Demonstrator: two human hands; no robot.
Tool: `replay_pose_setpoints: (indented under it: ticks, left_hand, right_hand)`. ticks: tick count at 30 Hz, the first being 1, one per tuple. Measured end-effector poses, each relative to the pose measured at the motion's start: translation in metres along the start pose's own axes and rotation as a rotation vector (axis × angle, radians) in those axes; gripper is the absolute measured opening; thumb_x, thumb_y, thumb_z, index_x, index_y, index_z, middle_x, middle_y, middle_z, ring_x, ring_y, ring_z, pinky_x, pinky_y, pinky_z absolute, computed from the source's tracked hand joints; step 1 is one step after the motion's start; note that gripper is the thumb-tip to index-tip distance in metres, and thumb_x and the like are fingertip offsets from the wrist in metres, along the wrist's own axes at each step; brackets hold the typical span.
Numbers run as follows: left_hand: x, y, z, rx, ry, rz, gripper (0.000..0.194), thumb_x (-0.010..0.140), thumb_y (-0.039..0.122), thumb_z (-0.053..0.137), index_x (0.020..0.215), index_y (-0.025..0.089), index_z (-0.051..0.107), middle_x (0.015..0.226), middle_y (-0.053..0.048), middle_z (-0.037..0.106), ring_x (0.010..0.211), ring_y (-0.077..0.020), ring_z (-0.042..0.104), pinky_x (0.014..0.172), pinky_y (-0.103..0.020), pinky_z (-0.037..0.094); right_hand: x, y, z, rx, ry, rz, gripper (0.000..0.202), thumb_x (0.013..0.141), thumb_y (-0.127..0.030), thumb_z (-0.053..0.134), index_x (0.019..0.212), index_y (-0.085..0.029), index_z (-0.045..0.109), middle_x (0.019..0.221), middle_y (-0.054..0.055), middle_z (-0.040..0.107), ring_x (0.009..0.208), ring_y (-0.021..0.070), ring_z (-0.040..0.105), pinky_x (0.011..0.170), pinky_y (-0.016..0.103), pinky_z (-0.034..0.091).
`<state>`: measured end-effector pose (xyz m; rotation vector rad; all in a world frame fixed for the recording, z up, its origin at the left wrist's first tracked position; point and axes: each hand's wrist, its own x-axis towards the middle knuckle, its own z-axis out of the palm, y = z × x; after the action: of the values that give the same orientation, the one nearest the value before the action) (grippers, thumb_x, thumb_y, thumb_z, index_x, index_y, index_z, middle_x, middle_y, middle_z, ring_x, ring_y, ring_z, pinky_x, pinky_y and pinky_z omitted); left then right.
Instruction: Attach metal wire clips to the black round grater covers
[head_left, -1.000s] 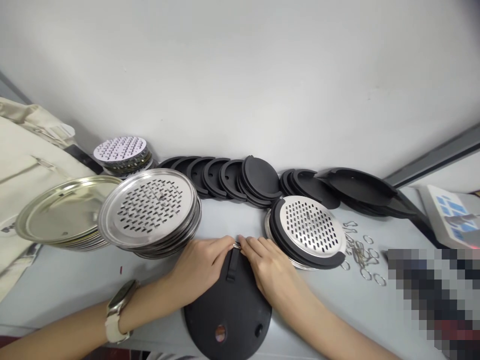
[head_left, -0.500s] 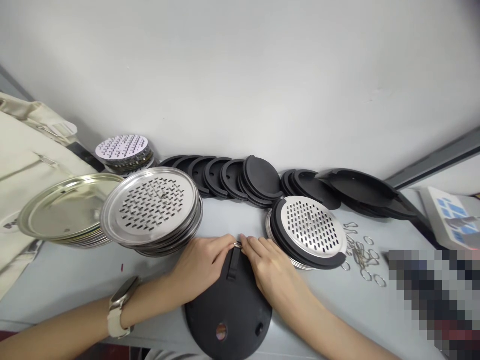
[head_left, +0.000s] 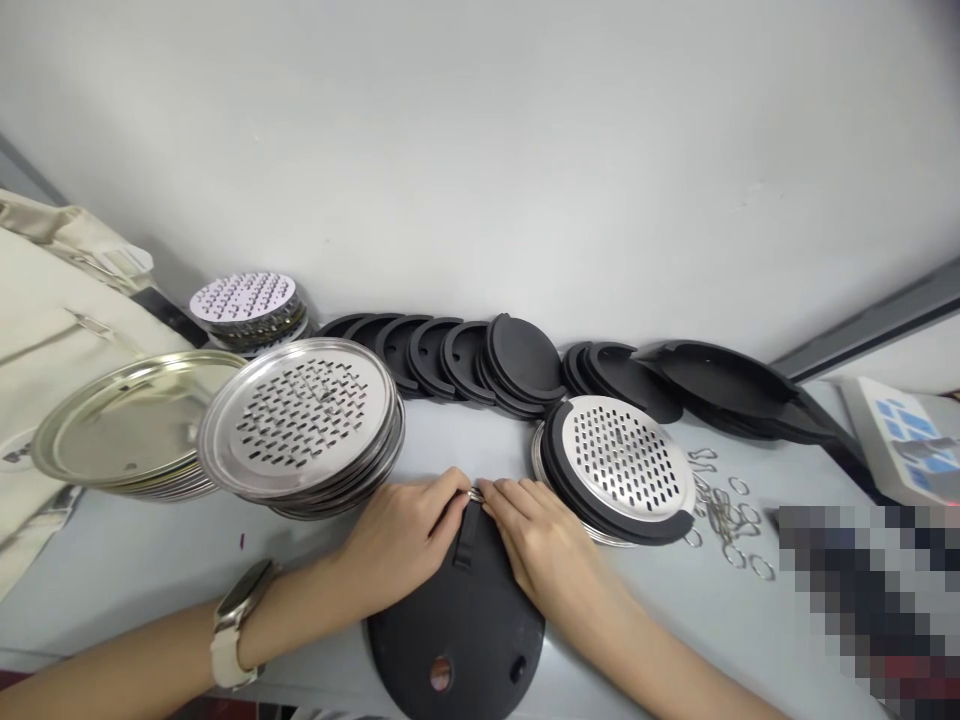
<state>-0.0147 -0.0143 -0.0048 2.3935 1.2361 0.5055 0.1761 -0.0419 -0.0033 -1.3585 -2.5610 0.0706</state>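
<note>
A round black disc [head_left: 474,640] leans toward me at the front of the table, with two small holes low on its face. From its top edge hangs a short black strap [head_left: 466,540], with a small metal ring [head_left: 475,494] at the upper end. My left hand [head_left: 409,530], wearing a watch on the wrist, pinches the ring from the left with thumb and forefinger. From the right, the bent fingers of my right hand [head_left: 546,540] close on the ring and the disc's upper edge; its thumb is hidden.
Stacked metal grater plates [head_left: 300,420] and gold-toned plates [head_left: 135,425] stand left. Black discs [head_left: 525,360] line the wall. A perforated plate [head_left: 626,455] tops a stack right of my hands, beside loose metal rings and clasps [head_left: 724,520]. A cream bag [head_left: 60,330] lies far left.
Both hands stay at the metal ring, with only slight finger shifts. The view has moved very slightly.
</note>
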Motion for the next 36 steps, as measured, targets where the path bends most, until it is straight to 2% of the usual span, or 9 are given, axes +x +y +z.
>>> replay_pose_setpoints:
  ticks: [4, 8, 12, 16, 21, 27, 30, 36]
  left_hand:
    - [0.001, 0.002, -0.003, -0.035, 0.034, 0.04, 0.019, 0.094, 0.02, 0.042, 0.113, 0.021, 0.046, 0.066, 0.005, 0.054, 0.054, -0.0143, 0.055, 0.052, -0.025, 0.033]
    - [0.002, 0.002, -0.004, -0.096, 0.022, 0.059, 0.01, 0.097, 0.021, 0.039, 0.103, 0.022, 0.048, 0.081, 0.002, 0.056, 0.07, -0.0147, 0.059, 0.062, -0.026, 0.039]
    - [0.004, 0.005, -0.004, -0.099, -0.052, 0.074, 0.019, 0.101, 0.023, 0.032, 0.096, 0.022, 0.05, 0.091, -0.001, 0.054, 0.079, -0.016, 0.058, 0.07, -0.028, 0.041]
    - [0.009, 0.01, -0.009, -0.137, -0.103, 0.022, 0.018, 0.1, 0.021, 0.032, 0.091, 0.021, 0.048, 0.088, 0.0, 0.051, 0.078, -0.0158, 0.055, 0.07, -0.029, 0.039]
    - [0.019, 0.014, -0.018, -0.144, -0.149, -0.042, 0.022, 0.1, 0.027, 0.036, 0.079, 0.021, 0.041, 0.076, 0.003, 0.049, 0.069, -0.0152, 0.05, 0.063, -0.028, 0.035]
    - [0.024, 0.014, -0.012, -0.23, -0.109, -0.105, 0.016, 0.097, 0.024, 0.039, 0.081, 0.022, 0.043, 0.069, 0.005, 0.049, 0.064, -0.0131, 0.05, 0.061, -0.026, 0.034]
    - [0.022, 0.014, -0.009, -0.278, -0.049, -0.173, 0.012, 0.095, 0.026, 0.046, 0.083, 0.022, 0.045, 0.065, 0.006, 0.049, 0.061, -0.0126, 0.049, 0.059, -0.025, 0.034]
    - [0.021, 0.01, -0.005, -0.299, -0.037, -0.195, 0.023, 0.094, 0.031, 0.048, 0.073, 0.021, 0.045, 0.061, 0.006, 0.048, 0.059, -0.0119, 0.048, 0.058, -0.024, 0.033]
  right_hand:
    - [0.0, 0.0, 0.0, 0.008, -0.019, 0.01, 0.038, 0.084, 0.001, 0.053, 0.121, -0.006, 0.058, 0.097, 0.012, 0.065, 0.085, 0.0241, 0.06, 0.082, 0.04, 0.053]
    - [0.0, 0.0, 0.0, 0.016, -0.024, 0.011, 0.039, 0.083, 0.002, 0.055, 0.121, -0.006, 0.058, 0.098, 0.011, 0.065, 0.084, 0.024, 0.059, 0.08, 0.039, 0.053]
    - [0.0, -0.001, 0.001, 0.006, -0.03, 0.019, 0.038, 0.083, 0.002, 0.054, 0.119, -0.008, 0.059, 0.098, 0.01, 0.065, 0.083, 0.0237, 0.058, 0.079, 0.039, 0.052]
    - [0.0, -0.001, 0.001, 0.011, -0.029, 0.021, 0.032, 0.084, 0.001, 0.055, 0.113, -0.01, 0.061, 0.095, 0.009, 0.064, 0.081, 0.0227, 0.057, 0.078, 0.037, 0.05]
    - [0.0, 0.0, 0.004, 0.0, 0.0, 0.02, 0.02, 0.088, -0.002, 0.053, 0.103, -0.011, 0.063, 0.09, 0.008, 0.062, 0.078, 0.0223, 0.055, 0.073, 0.037, 0.047]
    - [0.001, 0.0, 0.001, 0.013, -0.015, 0.031, 0.021, 0.086, -0.001, 0.054, 0.103, -0.011, 0.063, 0.088, 0.007, 0.061, 0.076, 0.0221, 0.054, 0.071, 0.036, 0.047]
    - [0.002, -0.001, -0.001, 0.021, -0.026, 0.042, 0.019, 0.088, -0.002, 0.053, 0.101, -0.011, 0.063, 0.087, 0.007, 0.061, 0.075, 0.022, 0.054, 0.07, 0.037, 0.047]
    - [0.002, -0.001, -0.001, 0.057, -0.033, 0.064, 0.022, 0.089, -0.002, 0.05, 0.105, -0.012, 0.062, 0.089, 0.007, 0.061, 0.078, 0.0219, 0.056, 0.074, 0.036, 0.048]
